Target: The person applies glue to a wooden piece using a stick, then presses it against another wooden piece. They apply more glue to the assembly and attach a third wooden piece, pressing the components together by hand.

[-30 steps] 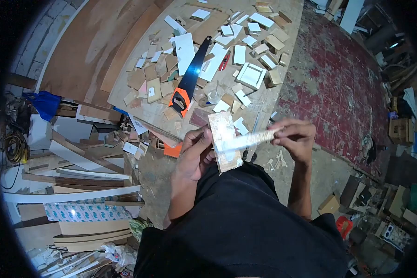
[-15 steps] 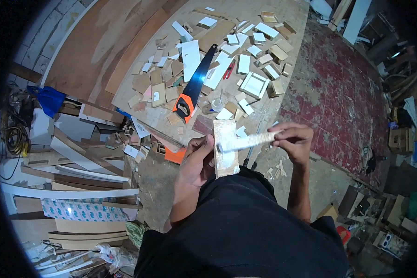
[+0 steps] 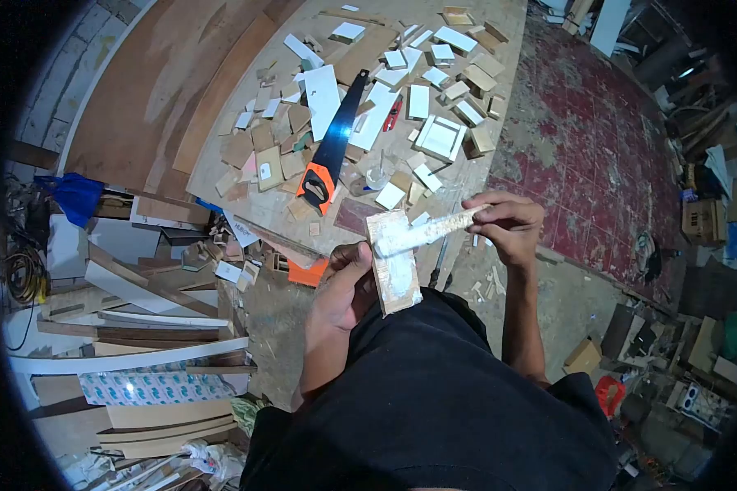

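My left hand (image 3: 342,282) grips the left edge of a small wooden block (image 3: 399,286), its thumb at the edge. White, paste-like smears cover part of the block's upper face. Between the fingers of my right hand (image 3: 508,225) is the right end of a thin, whitish stick (image 3: 430,232). The stick's other end lies over the block's face, coated in white. Beyond the block, on the table, a handsaw (image 3: 336,151) with an orange and black handle lies near a small clear cup (image 3: 377,177).
Many white and bare wood offcuts (image 3: 440,137) are scattered over the table (image 3: 262,214), with red-handled pliers (image 3: 392,114) among them. Boards (image 3: 131,344) are stacked at the left. Red flooring (image 3: 581,164) lies right of the table, with boxes and clutter beyond.
The view has shifted, so the table and saw sit slightly further left and up. The block is tilted a little more, and the stick slants more across it.
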`<state>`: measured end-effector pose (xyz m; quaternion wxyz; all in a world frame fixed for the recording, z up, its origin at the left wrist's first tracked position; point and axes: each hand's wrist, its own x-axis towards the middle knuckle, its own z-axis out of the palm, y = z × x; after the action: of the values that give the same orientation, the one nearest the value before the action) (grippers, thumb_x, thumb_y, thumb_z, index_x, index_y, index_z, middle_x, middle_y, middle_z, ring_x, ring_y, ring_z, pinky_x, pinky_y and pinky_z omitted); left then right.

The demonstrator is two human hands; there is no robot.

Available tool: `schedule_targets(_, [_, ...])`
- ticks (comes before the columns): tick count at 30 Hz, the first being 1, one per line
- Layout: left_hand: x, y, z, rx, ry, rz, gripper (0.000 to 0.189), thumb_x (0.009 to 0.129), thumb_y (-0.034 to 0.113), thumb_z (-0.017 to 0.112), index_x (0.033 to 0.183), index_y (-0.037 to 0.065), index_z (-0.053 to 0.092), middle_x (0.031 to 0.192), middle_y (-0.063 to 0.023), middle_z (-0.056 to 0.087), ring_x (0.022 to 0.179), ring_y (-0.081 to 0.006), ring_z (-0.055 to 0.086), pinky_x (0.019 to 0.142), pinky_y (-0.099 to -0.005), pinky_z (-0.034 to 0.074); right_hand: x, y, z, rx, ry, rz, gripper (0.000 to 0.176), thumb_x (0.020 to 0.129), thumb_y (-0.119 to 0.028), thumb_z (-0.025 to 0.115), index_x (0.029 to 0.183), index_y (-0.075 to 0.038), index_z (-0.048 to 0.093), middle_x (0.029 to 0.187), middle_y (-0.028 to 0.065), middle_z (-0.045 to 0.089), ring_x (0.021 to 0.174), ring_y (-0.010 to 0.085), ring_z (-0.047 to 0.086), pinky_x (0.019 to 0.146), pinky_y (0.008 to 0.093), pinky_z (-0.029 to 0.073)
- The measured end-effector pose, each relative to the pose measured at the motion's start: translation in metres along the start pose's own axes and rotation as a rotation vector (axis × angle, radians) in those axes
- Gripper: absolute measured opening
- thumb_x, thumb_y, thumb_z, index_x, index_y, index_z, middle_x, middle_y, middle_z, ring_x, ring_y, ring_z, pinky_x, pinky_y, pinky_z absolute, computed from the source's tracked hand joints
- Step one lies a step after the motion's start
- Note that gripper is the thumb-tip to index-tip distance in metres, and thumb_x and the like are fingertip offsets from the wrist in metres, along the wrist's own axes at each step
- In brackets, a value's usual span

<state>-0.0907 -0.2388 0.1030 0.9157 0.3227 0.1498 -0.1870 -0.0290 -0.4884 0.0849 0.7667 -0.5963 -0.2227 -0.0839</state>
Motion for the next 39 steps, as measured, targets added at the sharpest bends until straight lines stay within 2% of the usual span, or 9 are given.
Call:
schedule_targets(3, [-0.001, 0.009, -0.001, -0.032, -0.156, -0.067, 0.028, 0.089, 0.024, 0.060, 0.103, 0.000, 0.064, 0.105, -0.0173, 0.065, 0.098, -0.0272, 0.064, 0.085, -0.0413, 0.052, 0.000, 0.004, 0.011, -0.026, 0.083, 0.020, 0.017, 0.068, 0.014, 0.069, 0.081, 0.003, 0.069, 0.092, 0.0226, 0.066, 0.084, 0.0248, 0.067, 0.069, 0.0325, 0.058])
schedule_targets(9, [0.003, 0.015, -0.010, -0.079, -0.226, -0.079, 0.029, 0.089, 0.023, 0.059, 0.107, 0.001, 0.063, 0.110, -0.0180, 0.063, 0.103, -0.0264, 0.061, 0.088, -0.0398, 0.049, -0.006, -0.001, 0.022, -0.039, 0.135, -0.017, 0.019, 0.066, 0.015, 0.069, 0.080, 0.003, 0.069, 0.092, 0.0222, 0.066, 0.085, 0.0252, 0.066, 0.069, 0.0322, 0.058])
schedule_targets(15, [0.004, 0.013, -0.018, -0.096, -0.073, 0.020, 0.030, 0.088, 0.023, 0.061, 0.107, 0.000, 0.063, 0.107, -0.0154, 0.065, 0.100, -0.0239, 0.062, 0.088, -0.0392, 0.049, -0.021, -0.006, 0.022, -0.016, -0.037, 0.088, 0.016, 0.066, 0.012, 0.071, 0.079, 0.003, 0.069, 0.090, 0.0216, 0.067, 0.081, 0.0249, 0.067, 0.067, 0.0322, 0.057])
schedule_targets(20, [0.006, 0.026, -0.009, -0.065, -0.129, 0.024, 0.033, 0.085, 0.024, 0.064, 0.108, 0.001, 0.062, 0.106, -0.0130, 0.065, 0.099, -0.0233, 0.062, 0.088, -0.0390, 0.049, -0.025, -0.003, 0.016, 0.016, -0.121, 0.016, 0.016, 0.066, 0.010, 0.072, 0.080, 0.002, 0.069, 0.090, 0.0219, 0.067, 0.080, 0.0246, 0.067, 0.067, 0.0320, 0.058])
schedule_targets(23, [0.008, 0.019, -0.023, -0.030, -0.148, 0.078, 0.040, 0.083, 0.026, 0.067, 0.112, 0.000, 0.060, 0.109, -0.0135, 0.064, 0.101, -0.0245, 0.061, 0.090, -0.0395, 0.048, -0.019, 0.000, 0.027, 0.146, 0.102, 0.098, 0.017, 0.066, 0.010, 0.071, 0.081, 0.002, 0.069, 0.092, 0.0216, 0.067, 0.080, 0.0257, 0.067, 0.070, 0.0328, 0.057])
schedule_targets(29, [0.010, 0.027, -0.019, -0.114, -0.172, 0.170, 0.046, 0.078, 0.022, 0.072, 0.116, 0.001, 0.057, 0.116, -0.0120, 0.059, 0.110, -0.0249, 0.056, 0.094, -0.0410, 0.045, -0.015, 0.009, 0.030, 0.042, -0.115, 0.149, 0.015, 0.065, 0.008, 0.073, 0.078, 0.003, 0.068, 0.091, 0.0211, 0.067, 0.081, 0.0265, 0.067, 0.070, 0.0343, 0.056])
schedule_targets(35, [0.011, 0.028, -0.036, -0.119, -0.222, 0.341, 0.062, 0.069, 0.017, 0.080, 0.122, 0.001, 0.051, 0.116, -0.0123, 0.058, 0.109, -0.0270, 0.056, 0.096, -0.0429, 0.044, -0.003, 0.010, 0.040, 0.229, 0.095, 0.171, 0.015, 0.065, 0.008, 0.074, 0.078, 0.003, 0.068, 0.092, 0.0230, 0.066, 0.083, 0.0279, 0.067, 0.068, 0.0335, 0.058])
schedule_targets(37, [0.010, 0.030, -0.040, 0.011, -0.233, 0.331, 0.095, 0.062, 0.036, 0.083, 0.138, 0.009, 0.033, 0.130, -0.0119, 0.046, 0.123, -0.0309, 0.044, 0.104, -0.0482, 0.036, 0.007, 0.013, 0.045, 0.153, 0.027, 0.162, 0.015, 0.066, 0.009, 0.073, 0.079, 0.003, 0.068, 0.093, 0.0227, 0.066, 0.083, 0.0275, 0.067, 0.068, 0.0331, 0.058])
schedule_targets(39, [0.007, 0.033, -0.038, -0.011, -0.213, 0.346, 0.094, 0.063, 0.035, 0.083, 0.138, 0.010, 0.032, 0.130, -0.0107, 0.046, 0.121, -0.0299, 0.045, 0.103, -0.0477, 0.037, 0.009, 0.016, 0.039, 0.156, -0.041, 0.156, 0.015, 0.066, 0.008, 0.074, 0.079, 0.002, 0.068, 0.092, 0.0231, 0.066, 0.081, 0.0263, 0.067, 0.068, 0.0316, 0.058])
